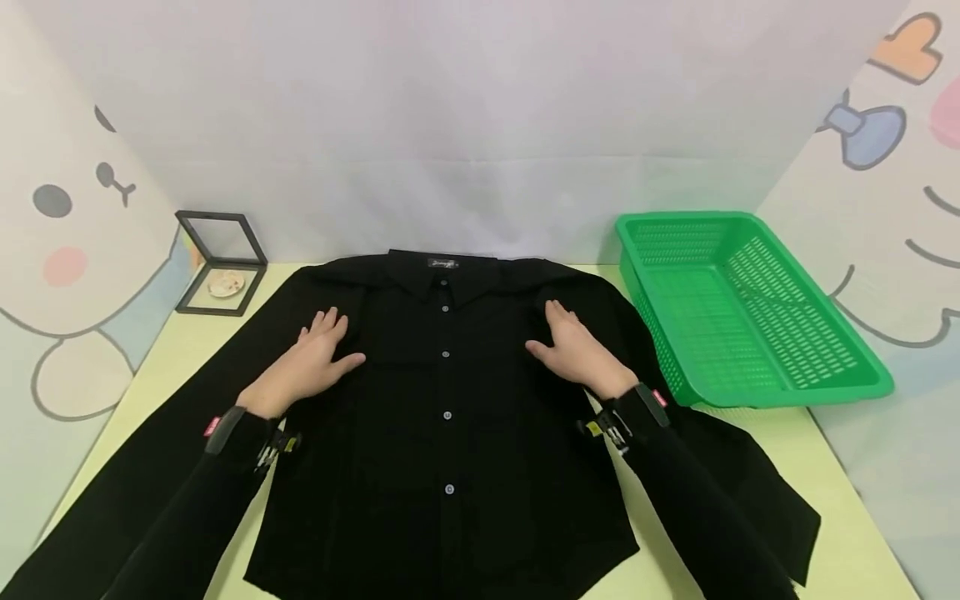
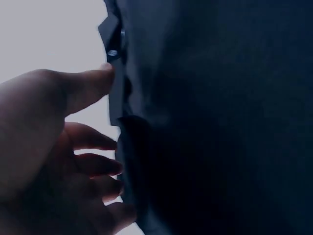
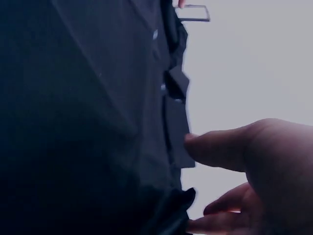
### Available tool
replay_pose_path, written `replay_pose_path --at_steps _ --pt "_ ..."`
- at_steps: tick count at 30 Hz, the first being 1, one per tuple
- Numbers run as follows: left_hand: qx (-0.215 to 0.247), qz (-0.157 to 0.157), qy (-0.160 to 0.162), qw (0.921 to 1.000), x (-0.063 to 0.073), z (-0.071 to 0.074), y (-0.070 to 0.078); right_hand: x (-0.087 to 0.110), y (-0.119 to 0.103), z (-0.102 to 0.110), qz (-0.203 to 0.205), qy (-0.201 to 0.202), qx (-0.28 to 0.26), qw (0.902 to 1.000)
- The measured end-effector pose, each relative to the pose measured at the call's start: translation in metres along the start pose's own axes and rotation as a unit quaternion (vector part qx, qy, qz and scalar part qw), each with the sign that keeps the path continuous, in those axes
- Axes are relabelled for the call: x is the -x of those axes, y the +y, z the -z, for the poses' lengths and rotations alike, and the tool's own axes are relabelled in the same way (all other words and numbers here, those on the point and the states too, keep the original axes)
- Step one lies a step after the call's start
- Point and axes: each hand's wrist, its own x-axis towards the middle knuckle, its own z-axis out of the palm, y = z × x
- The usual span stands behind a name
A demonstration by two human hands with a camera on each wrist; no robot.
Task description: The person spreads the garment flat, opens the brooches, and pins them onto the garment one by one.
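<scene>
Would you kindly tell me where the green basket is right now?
The green basket is on the right side of the head view, right of the right hand and beside the black button-up shirt.

On the table (image 1: 840,517), the shirt (image 1: 405,433) lies across the middle up to the far edge, between the case (image 1: 210,312) at the far left corner and the basket (image 1: 795,397) at the far right.

I can read no text from here. Black shirt (image 1: 405,400): collar label (image 1: 442,263) has pale script, too small. Red tags (image 1: 212,426) on wrist straps (image 1: 649,405), either side of the shirt's button row (image 1: 447,415): also unreadable.
</scene>
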Motion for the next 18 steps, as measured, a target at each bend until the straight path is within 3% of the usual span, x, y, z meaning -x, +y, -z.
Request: replay_pose_path --at_steps 5,9,12,15,18 --pt "-0.004 0.010 -0.024 0.9997 -0.019 -0.009 0.000 -0.025 0.002 -0.008 -0.015 -0.020 0.009 0.9996" --pt "0.010 0.030 -0.060 0.9977 -0.026 -0.013 0.004 -0.036 0.000 -0.014 -0.029 -0.069 0.051 0.9959" --pt "0.006 0.054 -0.092 0.9943 -0.030 -0.010 0.006 -0.039 -0.002 -0.015 -0.030 -0.079 0.072 0.9938" --pt "-0.013 0.058 -0.078 0.9952 -0.036 0.001 0.011 -0.043 -0.002 -0.007 -0.032 -0.033 0.047 0.9978" --pt "-0.024 0.054 -0.012 0.9982 -0.048 0.018 0.016 -0.050 -0.003 0.006 -0.033 0.054 0.002 0.9980"
